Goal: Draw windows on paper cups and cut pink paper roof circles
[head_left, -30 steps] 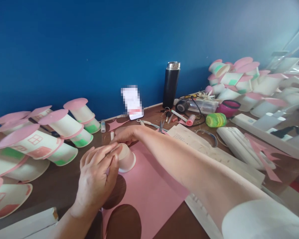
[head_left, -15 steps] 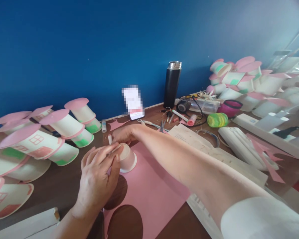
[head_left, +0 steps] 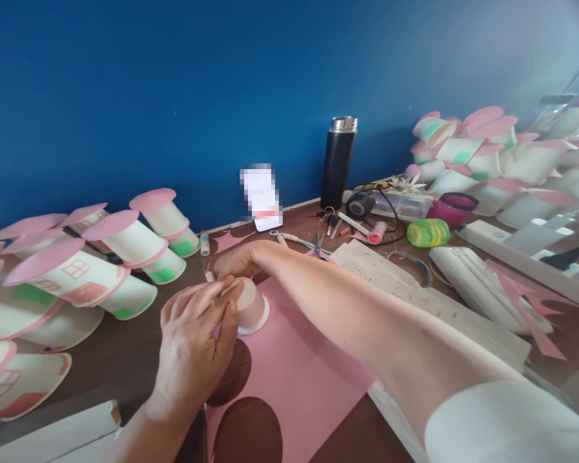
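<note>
An upturned paper cup (head_left: 253, 308) stands mouth-down on a sheet of pink paper (head_left: 299, 360), which has round holes cut from it. My left hand (head_left: 197, 334) grips the cup from the near left, its fingers and thumb over the cup's base. Reaching across from the right, my right hand (head_left: 236, 262) is curled at the far side of the cup. From its fist sticks the white end of a pen (head_left: 209, 276); the tip is hidden behind my left fingers and the cup.
Pink-topped paper-cup houses (head_left: 120, 238) crowd the left side, and more cup pieces (head_left: 482, 148) pile up at the back right. A phone (head_left: 263, 199) leans on the blue wall near a black flask (head_left: 338, 164). Scissors (head_left: 318, 244) and paper sheets (head_left: 390, 283) lie beyond my right forearm.
Everything in view has shifted slightly to the right. Both hands keep nearly the same hold at the cup, with the right fist a little lower behind it.
</note>
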Demonstrator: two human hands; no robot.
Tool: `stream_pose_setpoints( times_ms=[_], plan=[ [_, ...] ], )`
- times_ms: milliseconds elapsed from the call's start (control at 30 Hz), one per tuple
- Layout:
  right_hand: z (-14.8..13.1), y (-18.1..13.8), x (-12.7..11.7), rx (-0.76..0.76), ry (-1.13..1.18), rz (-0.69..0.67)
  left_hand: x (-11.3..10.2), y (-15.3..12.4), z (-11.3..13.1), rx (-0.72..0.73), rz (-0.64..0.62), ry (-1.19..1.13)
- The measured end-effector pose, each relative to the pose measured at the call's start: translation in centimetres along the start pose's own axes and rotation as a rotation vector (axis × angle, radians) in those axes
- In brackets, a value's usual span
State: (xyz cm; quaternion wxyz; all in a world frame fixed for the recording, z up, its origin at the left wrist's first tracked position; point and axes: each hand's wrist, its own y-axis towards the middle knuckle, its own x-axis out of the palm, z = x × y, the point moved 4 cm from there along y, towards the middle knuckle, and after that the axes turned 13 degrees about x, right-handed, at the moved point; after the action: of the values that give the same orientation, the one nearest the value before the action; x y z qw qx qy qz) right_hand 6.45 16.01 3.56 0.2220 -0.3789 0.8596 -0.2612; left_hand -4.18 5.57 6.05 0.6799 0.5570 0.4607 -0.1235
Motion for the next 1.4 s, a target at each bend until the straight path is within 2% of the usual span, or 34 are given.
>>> stream_pose_setpoints(
  times_ms=[167,267,367,500,567,633,700,767,833,900,1000,1067,1167,1400],
  plan=[
    [0.2,-0.3,-0.7,-0.063,0.016,0.041,0.1,0.1,0.0,0.004,0.004,0.01],
    [0.0,-1.0,-1.8,-0.123,0.059,0.151,0.1,0.1,0.0,0.003,-0.005,0.025],
    [-0.3,-2.4,-3.2,-0.21,0.147,0.348,0.2,0.0,0.0,-0.005,-0.015,0.018],
    [-0.3,-6.7,-4.3,-0.331,0.245,0.715,0.2,-0.1,-0.2,-0.028,-0.016,-0.002],
    [0.1,-9.7,-3.6,-0.395,0.268,0.868,0.2,-0.2,-0.2,-0.039,-0.007,-0.011],
    [0.5,-12.9,-1.9,-0.468,0.268,0.962,0.2,-0.3,-0.2,-0.045,0.005,-0.021],
    [0.9,-16.1,0.4,-0.646,0.226,1.063,0.2,-0.3,-0.1,-0.044,0.005,-0.033],
    [1.4,-18.2,2.9,-0.759,0.195,1.046,0.2,-0.2,0.0,-0.041,-0.006,-0.036],
    [2.2,-18.8,5.2,-0.74,0.095,0.966,0.2,-0.1,0.0,-0.042,-0.015,-0.028],
    [3.1,-18.3,6.9,-0.693,0.0,0.902,0.1,-0.1,0.0,-0.051,-0.032,-0.019],
    [4.1,-16.9,8.6,-0.715,-0.18,0.898,0.2,-0.1,0.0,-0.059,-0.059,-0.019],
    [4.6,-15.9,9.3,-0.782,-0.284,0.92,0.2,-0.1,-0.1,-0.064,-0.065,-0.022],
    [5.2,-14.7,9.8,-0.801,-0.342,0.921,0.1,-0.1,-0.1,-0.073,-0.06,-0.036],
    [6.2,-12.6,10.0,-0.645,-0.456,0.934,0.0,-0.1,-0.1,-0.058,-0.043,-0.081]
  ],
)
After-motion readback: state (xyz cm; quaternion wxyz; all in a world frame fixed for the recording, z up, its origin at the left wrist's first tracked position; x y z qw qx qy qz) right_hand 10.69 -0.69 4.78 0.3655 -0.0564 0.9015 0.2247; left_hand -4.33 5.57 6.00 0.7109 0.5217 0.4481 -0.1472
